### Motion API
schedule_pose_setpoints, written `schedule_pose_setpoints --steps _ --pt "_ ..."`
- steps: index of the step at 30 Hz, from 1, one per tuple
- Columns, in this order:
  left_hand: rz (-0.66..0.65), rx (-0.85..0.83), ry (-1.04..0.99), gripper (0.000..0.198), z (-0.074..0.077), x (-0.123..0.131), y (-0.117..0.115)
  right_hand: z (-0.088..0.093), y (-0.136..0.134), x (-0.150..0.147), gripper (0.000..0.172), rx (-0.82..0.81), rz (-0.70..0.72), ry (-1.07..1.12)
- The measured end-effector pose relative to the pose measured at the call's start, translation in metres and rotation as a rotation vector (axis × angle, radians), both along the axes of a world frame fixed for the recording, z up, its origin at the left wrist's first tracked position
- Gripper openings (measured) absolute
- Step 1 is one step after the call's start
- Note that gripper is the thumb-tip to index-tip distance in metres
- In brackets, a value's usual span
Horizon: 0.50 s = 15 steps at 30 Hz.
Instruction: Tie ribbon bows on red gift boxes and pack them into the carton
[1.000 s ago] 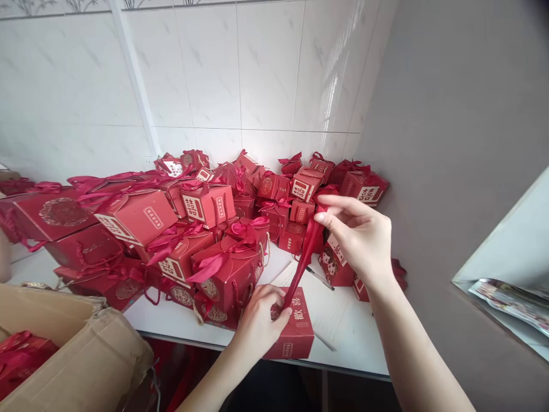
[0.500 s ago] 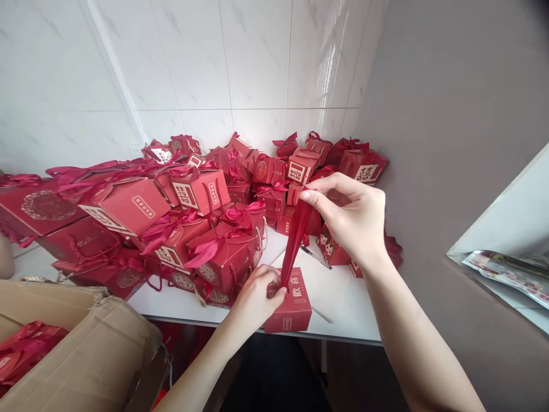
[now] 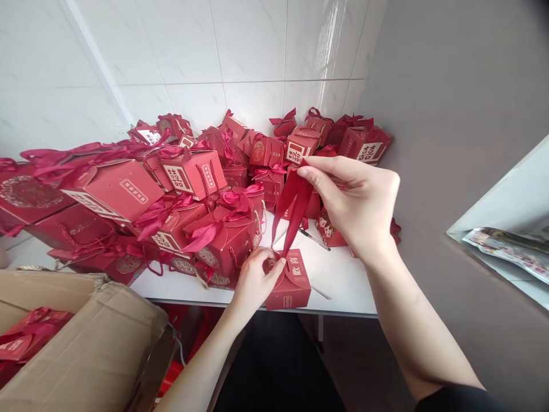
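A small red gift box (image 3: 291, 294) with gold lettering stands at the table's front edge. From its top rises a dark red ribbon (image 3: 300, 214), drawn upward in two strands. My right hand (image 3: 358, 200) pinches the ribbon's upper end between thumb and forefinger, well above the box. Low down, my left hand (image 3: 257, 274) rests against the box's left side, thumb and forefinger closed on the ribbon where it meets the lid. The exact spot between those fingertips is partly hidden.
Many tied red gift boxes (image 3: 111, 191) are piled along the white table (image 3: 343, 286) against a tiled wall. A notebook (image 3: 315, 252) and a pen (image 3: 315, 239) lie behind the box. An open cardboard carton (image 3: 86, 343) stands front left; a shelf with packets (image 3: 510, 252) is at right.
The ribbon has spread from one narrow strip into two separate strands under my right hand. My left hand stays at the lid. The view has tilted slightly downward.
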State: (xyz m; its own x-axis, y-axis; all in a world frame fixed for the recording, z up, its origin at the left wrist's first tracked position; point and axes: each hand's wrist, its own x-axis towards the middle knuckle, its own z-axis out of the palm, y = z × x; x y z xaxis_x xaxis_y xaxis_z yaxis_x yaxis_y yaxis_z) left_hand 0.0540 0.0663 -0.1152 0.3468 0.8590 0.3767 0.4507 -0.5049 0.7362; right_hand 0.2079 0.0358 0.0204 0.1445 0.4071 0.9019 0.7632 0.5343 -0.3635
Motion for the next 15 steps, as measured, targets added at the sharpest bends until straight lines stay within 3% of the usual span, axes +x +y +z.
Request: schedule_pose_setpoints --steps 9,15 --pt "0.032 -0.031 -0.266 0.006 -0.015 0.001 -0.001 -0.019 -0.027 0.029 0.016 0.097 -0.349 0.058" --pt "0.105 -0.27 -0.708 0.01 -0.029 0.003 -0.003 -0.07 -0.057 0.065 0.024 0.045 -0.657 0.254"
